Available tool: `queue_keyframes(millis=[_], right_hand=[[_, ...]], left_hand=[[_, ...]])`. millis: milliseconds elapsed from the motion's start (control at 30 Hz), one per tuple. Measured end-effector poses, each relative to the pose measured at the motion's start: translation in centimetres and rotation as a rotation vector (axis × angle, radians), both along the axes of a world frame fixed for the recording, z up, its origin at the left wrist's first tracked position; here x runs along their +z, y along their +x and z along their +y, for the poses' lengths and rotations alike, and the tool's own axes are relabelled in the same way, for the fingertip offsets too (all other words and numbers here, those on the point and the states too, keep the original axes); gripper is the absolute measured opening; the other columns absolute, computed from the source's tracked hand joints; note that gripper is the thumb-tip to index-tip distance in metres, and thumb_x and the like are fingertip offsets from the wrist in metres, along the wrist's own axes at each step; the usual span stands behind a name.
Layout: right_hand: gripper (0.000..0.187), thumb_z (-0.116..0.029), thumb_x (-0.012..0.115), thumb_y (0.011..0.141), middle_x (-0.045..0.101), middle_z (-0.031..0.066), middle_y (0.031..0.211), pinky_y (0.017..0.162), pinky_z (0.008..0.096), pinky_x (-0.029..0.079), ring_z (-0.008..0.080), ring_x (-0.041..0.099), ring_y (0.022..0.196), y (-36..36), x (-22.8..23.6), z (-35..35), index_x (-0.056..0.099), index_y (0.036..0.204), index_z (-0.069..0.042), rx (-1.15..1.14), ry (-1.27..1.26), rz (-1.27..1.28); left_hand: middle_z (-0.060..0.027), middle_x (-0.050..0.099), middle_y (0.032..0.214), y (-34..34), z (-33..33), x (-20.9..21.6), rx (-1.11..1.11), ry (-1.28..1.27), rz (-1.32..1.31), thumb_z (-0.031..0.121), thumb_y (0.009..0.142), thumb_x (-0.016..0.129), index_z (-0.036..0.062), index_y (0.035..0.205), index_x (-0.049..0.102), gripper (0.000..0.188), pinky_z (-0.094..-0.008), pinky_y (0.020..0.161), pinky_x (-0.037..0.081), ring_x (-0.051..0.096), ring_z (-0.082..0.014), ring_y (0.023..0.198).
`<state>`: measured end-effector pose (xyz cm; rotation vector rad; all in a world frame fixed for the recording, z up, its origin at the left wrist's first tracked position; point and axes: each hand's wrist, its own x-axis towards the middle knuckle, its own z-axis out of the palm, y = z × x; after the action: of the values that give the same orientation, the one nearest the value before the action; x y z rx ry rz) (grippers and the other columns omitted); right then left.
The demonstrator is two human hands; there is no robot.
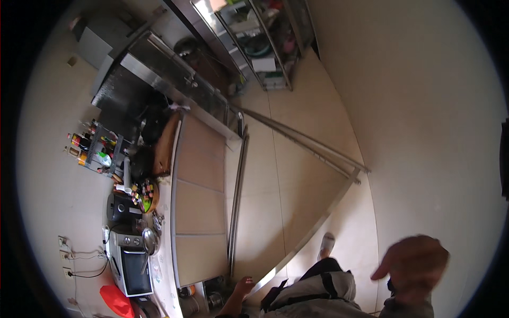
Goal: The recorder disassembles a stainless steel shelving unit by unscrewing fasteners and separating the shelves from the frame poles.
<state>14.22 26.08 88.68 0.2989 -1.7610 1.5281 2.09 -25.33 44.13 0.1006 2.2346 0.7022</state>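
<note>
At the lower middle, my left hand (245, 284) is at the near end of a pale metal frame (313, 229), its fingers bent and closed at the bar; the exact contact is small and partly hidden. From there the bar runs far right to a corner near the wall, where it meets a pair of long thin bars. More long bars run beside the cabinet fronts, and floor tiles show between them. My right hand (416, 263) is raised at the lower right, apart from the frame, thumb stretched out and the other fingers loosely curled; nothing shows in it.
Left stands a counter with a silver-black oven (137, 271), a large ladle (150, 245), a red object (116, 301), a bottle rack (101, 153) and a stove. Cabinet doors (200, 206) face the frame. A metal shelf unit (275, 79) stands at the back; a bare wall (419, 132) is on the right.
</note>
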Motion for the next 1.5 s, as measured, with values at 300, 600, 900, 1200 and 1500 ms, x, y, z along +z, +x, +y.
queue_keyframes(millis=[300,600,900,1200,1500], right_hand=[[0.01,0.003,0.057,0.078,0.057,0.0089,0.078,0.056,0.0241,0.048,0.0144,0.06,0.067,-4.2,-16.4,6.6,0.059,0.088,0.001,0.163,-0.406,-0.677],[0.01,-0.004,0.066,0.073,0.058,0.0065,0.073,0.054,0.023,0.046,0.012,0.056,0.059,0.9,-24.4,13.3,0.058,0.079,-0.002,-0.406,-0.196,-0.635],[0.016,-0.014,0.064,0.077,0.059,0.0046,0.069,0.057,0.0254,0.046,0.0117,0.057,0.062,4.3,-32.9,2.0,0.053,0.081,-0.003,-0.09,-0.644,-0.971],[0.013,-0.009,0.051,0.083,0.063,0.0049,0.079,0.061,0.0284,0.05,0.0135,0.062,0.072,-4.9,-34.5,-0.3,0.059,0.092,-0.005,-0.462,-0.845,-1.045],[0.015,-0.015,0.068,0.071,0.064,0.0081,0.076,0.059,0.0261,0.048,0.0147,0.061,0.067,-14.4,-30.3,-5.1,0.064,0.081,-0.005,-1.357,-0.472,-1.33]], left_hand=[[-0.0116,0.059,0.099,-3.4,-2.1,7.8,0.186,-0.099,0.152,0.021,0.07,0.069,0.0017,0.109,0.051,0.047,-0.0319,0.08,0.047,0.058,-0.0207,0.09],[-0.0119,0.063,0.09,-10.0,-0.7,11.5,-0.16,-0.431,0.006,0.023,0.071,0.068,0.0025,0.107,0.053,0.045,-0.0326,0.077,0.048,0.06,-0.0215,0.085],[-0.0112,0.062,0.089,-26.4,18.0,9.7,-0.461,-0.235,0.056,0.022,0.072,0.067,0.0014,0.107,0.051,0.044,-0.0317,0.075,0.047,0.059,-0.0207,0.085],[-0.0109,0.06,0.096,-49.5,33.4,-4.3,-1.084,0.115,0.056,0.018,0.071,0.067,0.0018,0.11,0.051,0.045,-0.0326,0.077,0.047,0.058,-0.0229,0.089],[-0.0169,0.058,0.101,-57.1,53.1,0.8,-1.43,0.089,0.022,0.015,0.072,0.064,0.0,0.11,0.05,0.044,-0.0341,0.074,0.049,0.061,-0.0236,0.084]])
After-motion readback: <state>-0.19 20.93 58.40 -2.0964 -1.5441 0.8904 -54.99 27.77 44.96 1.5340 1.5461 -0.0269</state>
